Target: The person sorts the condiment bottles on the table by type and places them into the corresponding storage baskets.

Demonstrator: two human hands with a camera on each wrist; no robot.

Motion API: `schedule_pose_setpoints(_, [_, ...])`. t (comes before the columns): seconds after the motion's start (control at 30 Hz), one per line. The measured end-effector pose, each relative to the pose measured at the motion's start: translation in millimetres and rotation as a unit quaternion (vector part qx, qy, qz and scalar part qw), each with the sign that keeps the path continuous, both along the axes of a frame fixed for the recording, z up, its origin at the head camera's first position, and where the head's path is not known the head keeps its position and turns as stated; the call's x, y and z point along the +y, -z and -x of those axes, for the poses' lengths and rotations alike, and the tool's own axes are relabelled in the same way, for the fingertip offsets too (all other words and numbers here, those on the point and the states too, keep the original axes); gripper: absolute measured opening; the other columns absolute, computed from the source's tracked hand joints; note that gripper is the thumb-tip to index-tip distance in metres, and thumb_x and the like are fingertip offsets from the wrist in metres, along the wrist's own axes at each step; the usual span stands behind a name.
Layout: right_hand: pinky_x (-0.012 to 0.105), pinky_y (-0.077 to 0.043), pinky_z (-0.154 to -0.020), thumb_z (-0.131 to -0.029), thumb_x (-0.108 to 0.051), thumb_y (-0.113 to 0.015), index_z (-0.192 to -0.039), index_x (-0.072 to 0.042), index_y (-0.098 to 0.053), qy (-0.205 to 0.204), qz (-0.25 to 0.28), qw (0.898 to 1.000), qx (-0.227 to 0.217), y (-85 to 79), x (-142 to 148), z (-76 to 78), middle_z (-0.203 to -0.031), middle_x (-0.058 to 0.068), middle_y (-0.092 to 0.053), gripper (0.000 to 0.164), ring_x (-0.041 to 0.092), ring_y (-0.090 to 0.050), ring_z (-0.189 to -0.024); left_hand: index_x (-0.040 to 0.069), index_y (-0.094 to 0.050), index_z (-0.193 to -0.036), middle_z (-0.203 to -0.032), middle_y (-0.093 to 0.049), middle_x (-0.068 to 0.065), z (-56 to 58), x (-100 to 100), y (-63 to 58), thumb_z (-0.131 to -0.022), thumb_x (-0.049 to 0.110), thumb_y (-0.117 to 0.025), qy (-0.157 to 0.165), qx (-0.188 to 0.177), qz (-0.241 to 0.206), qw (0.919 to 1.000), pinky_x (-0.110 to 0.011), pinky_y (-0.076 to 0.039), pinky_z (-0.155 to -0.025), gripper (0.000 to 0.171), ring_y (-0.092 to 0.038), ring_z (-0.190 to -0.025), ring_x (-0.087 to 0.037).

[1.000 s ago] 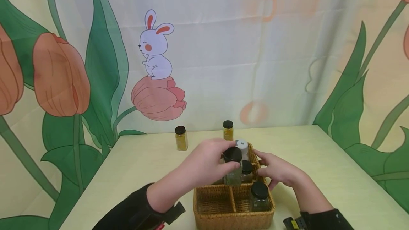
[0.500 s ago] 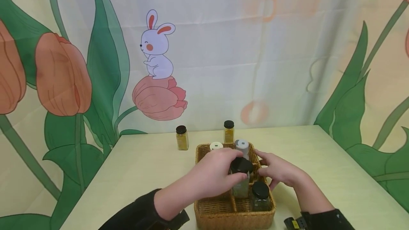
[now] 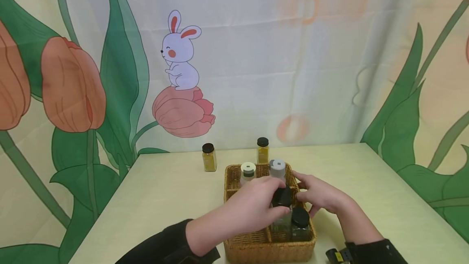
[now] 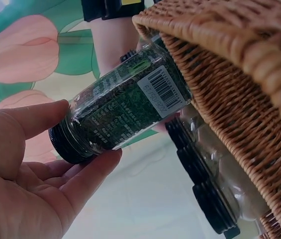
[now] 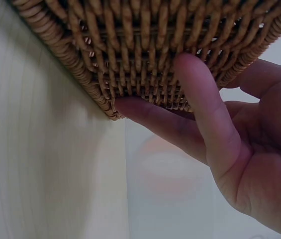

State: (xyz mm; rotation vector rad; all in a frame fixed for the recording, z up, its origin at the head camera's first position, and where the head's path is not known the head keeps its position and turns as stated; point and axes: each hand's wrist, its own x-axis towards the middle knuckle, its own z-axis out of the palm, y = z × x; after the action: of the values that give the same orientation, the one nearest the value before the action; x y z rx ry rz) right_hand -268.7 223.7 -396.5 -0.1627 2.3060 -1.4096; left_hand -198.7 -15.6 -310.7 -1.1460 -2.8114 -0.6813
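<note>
My left hand (image 3: 256, 205) grips a spice jar (image 4: 125, 107) by its black lid and neck. The jar is clear, with dark green dried herbs and a barcode label. In the head view it sits low in the front right compartment of a wicker basket (image 3: 269, 249), left of another black-lidded jar (image 3: 300, 231); whether its base touches the bottom is hidden. My right hand (image 3: 321, 194) rests against the basket's right outer wall, fingers extended onto the weave (image 5: 145, 55). Behind my left hand stand a white-capped bottle (image 3: 248, 170) and a grey-capped bottle (image 3: 277, 169) in the rear compartments.
Two small jars of yellow contents with black lids stand on the pale table (image 3: 168, 199): one jar (image 3: 209, 160) behind the basket's left, another jar (image 3: 262, 152) just behind its back edge. A printed curtain (image 3: 238, 72) hangs behind the table.
My left hand has carried the herb jar from above the basket's middle toward the front right and down into that compartment. The white-capped bottle has come into view. My right hand stays at the wall.
</note>
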Motion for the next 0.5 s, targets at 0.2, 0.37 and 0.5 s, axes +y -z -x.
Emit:
schedule_pose_setpoints(0.2, [0.048,-0.056,-0.053,-0.086,-0.002,-0.059,-0.157,-0.017,-0.012,0.002,-0.002,1.000,-0.001,0.4,0,0.6,-0.151,0.036,-0.026,0.086,0.032,-0.063,-0.112,0.014,-0.059,-0.123,-0.115,-0.065,0.004,0.6,2,3.7,-0.087,0.037,-0.072,0.008,-0.011,0.005,0.9999,-0.014,-0.050,-0.071,0.045,-0.062,-0.091,-0.003])
schedule_pose_setpoints(0.37, [0.048,-0.054,-0.051,-0.087,-0.004,-0.059,-0.157,-0.017,-0.012,-0.001,-0.012,1.000,0.006,1.1,1,1.3,-0.151,0.036,-0.026,0.086,0.028,-0.065,-0.106,0.013,-0.060,-0.122,-0.114,-0.065,0.003,2.1,3,8.5,-0.085,0.037,-0.073,0.011,-0.020,0.013,0.9997,-0.013,-0.049,-0.069,0.045,-0.062,-0.090,-0.002])
schedule_pose_setpoints(0.5, [0.048,-0.054,-0.050,-0.087,-0.004,-0.058,-0.157,-0.017,-0.012,-0.001,-0.013,1.000,0.008,2.0,2,1.4,-0.151,0.036,-0.026,0.086,0.026,-0.067,-0.101,0.013,-0.061,-0.119,-0.109,-0.065,0.004,2.2,4,13.1,-0.085,0.037,-0.074,0.011,-0.020,0.018,0.9996,-0.012,-0.048,-0.067,0.044,-0.060,-0.087,-0.001])
